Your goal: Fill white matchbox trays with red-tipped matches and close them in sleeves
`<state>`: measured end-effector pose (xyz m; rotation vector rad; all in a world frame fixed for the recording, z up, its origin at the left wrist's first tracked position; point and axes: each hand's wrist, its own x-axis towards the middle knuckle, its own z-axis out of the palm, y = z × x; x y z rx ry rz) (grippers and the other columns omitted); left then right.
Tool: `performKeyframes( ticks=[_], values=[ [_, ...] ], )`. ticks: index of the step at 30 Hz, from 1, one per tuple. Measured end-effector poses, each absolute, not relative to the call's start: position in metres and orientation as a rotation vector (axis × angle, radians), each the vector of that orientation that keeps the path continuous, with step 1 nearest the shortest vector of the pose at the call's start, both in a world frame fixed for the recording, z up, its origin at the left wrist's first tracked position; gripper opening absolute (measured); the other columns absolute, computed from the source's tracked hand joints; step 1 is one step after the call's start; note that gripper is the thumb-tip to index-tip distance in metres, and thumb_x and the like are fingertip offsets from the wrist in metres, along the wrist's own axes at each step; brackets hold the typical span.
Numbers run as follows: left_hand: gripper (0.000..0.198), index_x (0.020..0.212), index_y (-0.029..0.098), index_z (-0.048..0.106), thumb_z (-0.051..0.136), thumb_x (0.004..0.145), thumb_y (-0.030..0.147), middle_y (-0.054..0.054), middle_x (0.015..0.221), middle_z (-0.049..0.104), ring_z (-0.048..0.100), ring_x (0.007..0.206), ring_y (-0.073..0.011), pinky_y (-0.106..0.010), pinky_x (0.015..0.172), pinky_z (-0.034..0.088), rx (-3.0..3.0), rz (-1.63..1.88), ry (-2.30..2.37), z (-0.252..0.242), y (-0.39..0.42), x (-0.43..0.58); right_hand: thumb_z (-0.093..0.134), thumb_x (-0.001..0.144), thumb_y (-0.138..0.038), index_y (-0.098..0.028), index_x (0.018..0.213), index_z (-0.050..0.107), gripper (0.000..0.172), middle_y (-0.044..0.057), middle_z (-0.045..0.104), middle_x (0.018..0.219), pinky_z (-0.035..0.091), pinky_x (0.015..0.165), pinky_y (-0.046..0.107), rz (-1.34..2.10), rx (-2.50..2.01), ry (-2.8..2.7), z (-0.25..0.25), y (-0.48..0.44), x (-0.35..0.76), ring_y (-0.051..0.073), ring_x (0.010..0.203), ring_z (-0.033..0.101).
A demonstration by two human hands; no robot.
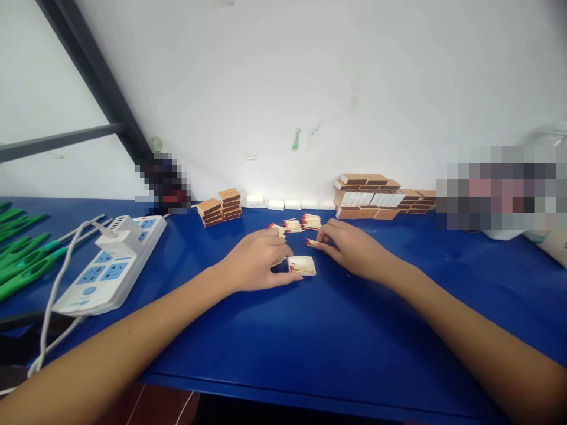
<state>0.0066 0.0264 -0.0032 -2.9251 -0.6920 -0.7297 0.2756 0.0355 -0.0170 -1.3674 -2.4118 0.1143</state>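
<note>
My left hand (257,260) rests on the blue table (283,342), its thumb and fingers closed around a small open white matchbox tray (302,265) with matches in it. My right hand (349,248) is just to the right of the tray, fingertips pinched on a few red-tipped matches (312,242). Small piles of loose matches (301,224) lie just beyond both hands.
Stacks of brown matchboxes (220,207) stand at the back centre-left, and a larger pile of boxes (376,196) at the back right. White trays (275,204) line the wall. A white power strip (110,265) with a cable lies left, beside green tools (22,254).
</note>
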Motion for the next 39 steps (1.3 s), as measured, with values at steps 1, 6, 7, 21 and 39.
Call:
performKeyframes(
  ticks=[1, 6, 7, 21, 39],
  values=[
    [0.043, 0.089, 0.015, 0.075, 0.069, 0.094, 0.057, -0.003, 0.075, 0.068, 0.063, 0.076, -0.0188, -0.035, 0.085, 0.053, -2.927, -0.726, -0.693, -0.004, 0.027, 0.007, 0.056, 0.103, -0.039, -0.021, 0.093, 0.062, 0.022, 0.010, 0.065, 0.099, 0.050, 0.075, 0.036, 0.088, -1.363, -2.418, -0.017, 0.034, 0.277, 0.023, 0.085, 0.062],
    [0.041, 0.089, 0.016, 0.074, 0.068, 0.095, 0.056, -0.002, 0.076, 0.069, 0.064, 0.076, -0.0179, -0.036, 0.088, 0.053, -2.934, -0.724, -0.717, -0.006, 0.029, 0.007, 0.050, 0.106, -0.037, -0.020, 0.099, 0.066, 0.024, 0.011, 0.065, 0.102, 0.051, 0.079, 0.038, 0.008, -1.268, -2.463, -0.018, 0.033, 0.278, 0.025, 0.092, 0.063],
    [0.041, 0.089, 0.016, 0.074, 0.068, 0.095, 0.056, -0.002, 0.076, 0.069, 0.064, 0.076, -0.0178, -0.036, 0.088, 0.053, -2.935, -0.724, -0.724, -0.006, 0.029, 0.008, 0.049, 0.106, -0.036, -0.020, 0.099, 0.066, 0.024, 0.011, 0.065, 0.101, 0.051, 0.079, 0.038, 0.009, -1.253, -2.468, -0.019, 0.034, 0.278, 0.025, 0.092, 0.062],
    [0.039, 0.094, 0.017, 0.074, 0.066, 0.097, 0.055, -0.001, 0.073, 0.067, 0.058, 0.071, -0.0168, -0.033, 0.077, 0.049, -2.951, -0.689, -0.744, -0.003, 0.028, 0.011, 0.054, 0.102, -0.032, -0.021, 0.090, 0.062, 0.017, 0.007, 0.067, 0.090, 0.043, 0.068, 0.032, 0.209, -1.263, -2.319, -0.007, 0.034, 0.287, 0.019, 0.076, 0.059],
    [0.042, 0.093, 0.017, 0.074, 0.067, 0.095, 0.058, -0.001, 0.072, 0.065, 0.060, 0.073, -0.0175, -0.035, 0.078, 0.049, -2.948, -0.681, -0.798, -0.006, 0.028, 0.009, 0.048, 0.106, -0.034, -0.022, 0.091, 0.063, 0.024, 0.008, 0.067, 0.094, 0.044, 0.067, 0.034, 0.073, -1.226, -2.428, -0.005, 0.017, 0.276, 0.021, 0.076, 0.062]
  ],
)
